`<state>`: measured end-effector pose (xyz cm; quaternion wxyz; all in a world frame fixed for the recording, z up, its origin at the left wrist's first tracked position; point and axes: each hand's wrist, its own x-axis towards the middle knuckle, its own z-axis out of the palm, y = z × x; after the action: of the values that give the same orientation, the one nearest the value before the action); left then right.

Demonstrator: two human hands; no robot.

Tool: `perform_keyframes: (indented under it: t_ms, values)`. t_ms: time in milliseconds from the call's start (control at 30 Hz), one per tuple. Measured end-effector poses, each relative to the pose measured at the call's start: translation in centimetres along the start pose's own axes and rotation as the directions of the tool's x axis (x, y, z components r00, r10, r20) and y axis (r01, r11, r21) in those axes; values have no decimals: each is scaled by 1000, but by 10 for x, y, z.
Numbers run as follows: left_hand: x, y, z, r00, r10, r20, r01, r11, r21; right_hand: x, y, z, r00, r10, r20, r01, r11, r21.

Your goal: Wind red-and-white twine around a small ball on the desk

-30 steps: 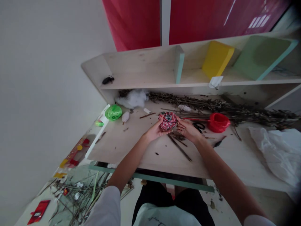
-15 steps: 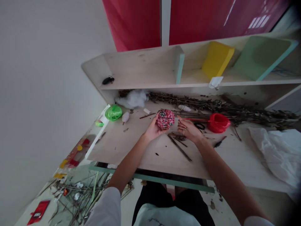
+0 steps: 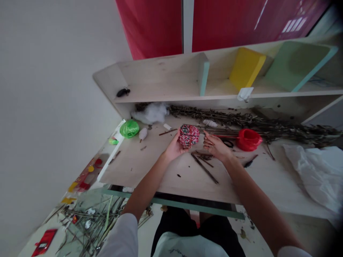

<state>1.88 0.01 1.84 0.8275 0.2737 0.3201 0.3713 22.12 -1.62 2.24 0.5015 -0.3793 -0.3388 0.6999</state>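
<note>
My left hand point(image 3: 174, 147) is wrapped round a ball of mixed red, white and dark green yarn point(image 3: 189, 135), held above the desk. Red strands cross over the front of the ball. Just right of it, my right hand point(image 3: 215, 145) is closed in a pinch on a red plastic string point(image 3: 226, 136). That string runs right to a roll of red plastic string point(image 3: 248, 140) on the desk. Dark scissor handles point(image 3: 228, 143) lie partly hidden behind my right hand. Beneath the hands are several short brown twigs point(image 3: 205, 167).
A bundle of dried stalks point(image 3: 230, 119) spans the back of the desk. At left are a green string roll point(image 3: 129, 129), a white wrapped piece point(image 3: 143, 134) and white stuffing point(image 3: 152, 112). A plastic bag point(image 3: 313, 175) lies right. Loose sticks point(image 3: 93, 217) cover the floor at lower left.
The yarn ball has turned slightly in my left hand, so the red strands sit differently on its front. My right hand has shifted a little to the right, still pinching the string.
</note>
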Motion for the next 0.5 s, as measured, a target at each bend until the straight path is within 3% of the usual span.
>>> perform_keyframes:
  t_ms: [500]
  values:
    - [0,1,2,1000,-28,1,28,999,-17,0,3,-1,999,23,30,-24,999,32]
